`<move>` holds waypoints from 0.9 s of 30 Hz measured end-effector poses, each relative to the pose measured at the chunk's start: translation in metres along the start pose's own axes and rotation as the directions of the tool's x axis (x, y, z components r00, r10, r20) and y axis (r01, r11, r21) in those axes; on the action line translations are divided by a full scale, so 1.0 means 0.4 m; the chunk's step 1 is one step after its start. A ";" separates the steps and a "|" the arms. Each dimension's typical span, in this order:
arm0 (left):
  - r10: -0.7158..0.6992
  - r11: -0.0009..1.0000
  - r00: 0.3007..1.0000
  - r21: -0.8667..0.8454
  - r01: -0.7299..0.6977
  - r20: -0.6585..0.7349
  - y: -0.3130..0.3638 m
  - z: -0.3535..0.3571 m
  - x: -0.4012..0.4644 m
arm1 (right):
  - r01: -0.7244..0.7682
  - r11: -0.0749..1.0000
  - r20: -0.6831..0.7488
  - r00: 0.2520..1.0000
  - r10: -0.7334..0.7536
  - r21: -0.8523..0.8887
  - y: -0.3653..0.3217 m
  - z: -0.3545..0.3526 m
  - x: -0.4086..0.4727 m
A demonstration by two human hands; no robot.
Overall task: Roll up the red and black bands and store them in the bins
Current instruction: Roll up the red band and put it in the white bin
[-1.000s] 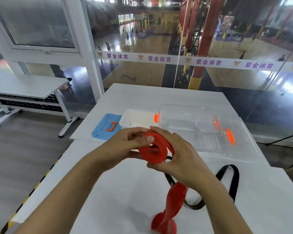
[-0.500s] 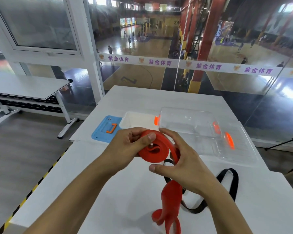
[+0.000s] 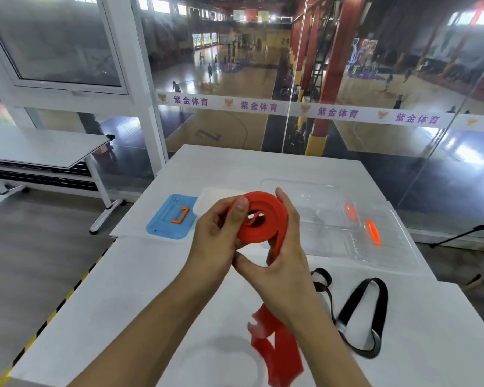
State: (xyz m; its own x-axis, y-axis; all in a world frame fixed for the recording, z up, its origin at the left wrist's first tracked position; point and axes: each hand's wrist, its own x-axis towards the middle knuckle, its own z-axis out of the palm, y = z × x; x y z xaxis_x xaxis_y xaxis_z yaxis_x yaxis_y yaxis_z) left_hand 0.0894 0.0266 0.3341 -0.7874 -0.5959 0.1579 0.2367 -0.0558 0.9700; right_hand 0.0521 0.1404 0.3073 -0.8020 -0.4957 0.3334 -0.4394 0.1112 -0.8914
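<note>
Both hands hold the red band (image 3: 263, 219) in the air above the white table (image 3: 140, 297), partly wound into a loose coil. My left hand (image 3: 218, 241) pinches the coil's left side with the thumb on top. My right hand (image 3: 282, 255) cups the coil from the right and below. The band's free tail (image 3: 274, 347) hangs down under my right wrist, blurred. The black band (image 3: 358, 311) lies unrolled on the table to the right of my right forearm. A clear bin (image 3: 389, 252) with orange latches and a white bin (image 3: 210, 199) stand behind the hands.
A blue lid (image 3: 171, 219) with an orange handle lies flat left of the white bin. A glass wall runs behind the table, with a sports hall below. Another white table (image 3: 39, 146) stands to the left across the grey floor.
The coil has grown by about a turn and the hands have risen slightly. The hanging red tail is shorter and has swung up off the table.
</note>
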 end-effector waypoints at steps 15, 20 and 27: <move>-0.304 0.896 0.848 0.434 0.099 0.435 0.039 -0.131 0.023 | 0.174 0.946 0.483 0.875 -0.022 -0.273 0.000 -0.106 0.054; -0.302 0.823 0.838 0.568 -0.012 0.455 0.077 -0.137 0.033 | 0.209 0.919 0.521 0.854 -0.006 -0.333 -0.022 -0.084 0.048; -0.047 0.925 0.949 0.371 -0.076 0.312 0.058 -0.119 0.002 | 0.174 0.943 0.382 0.922 -0.055 -0.284 -0.032 -0.109 0.049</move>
State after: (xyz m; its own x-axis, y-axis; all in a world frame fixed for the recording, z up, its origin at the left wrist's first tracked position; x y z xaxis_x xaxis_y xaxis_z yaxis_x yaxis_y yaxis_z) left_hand 0.1211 -0.0133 0.3478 -0.9360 -0.3127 0.1616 0.0676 0.2909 0.9544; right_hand 0.0242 0.1668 0.3387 -0.5606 -0.7926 0.2396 -0.6691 0.2632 -0.6950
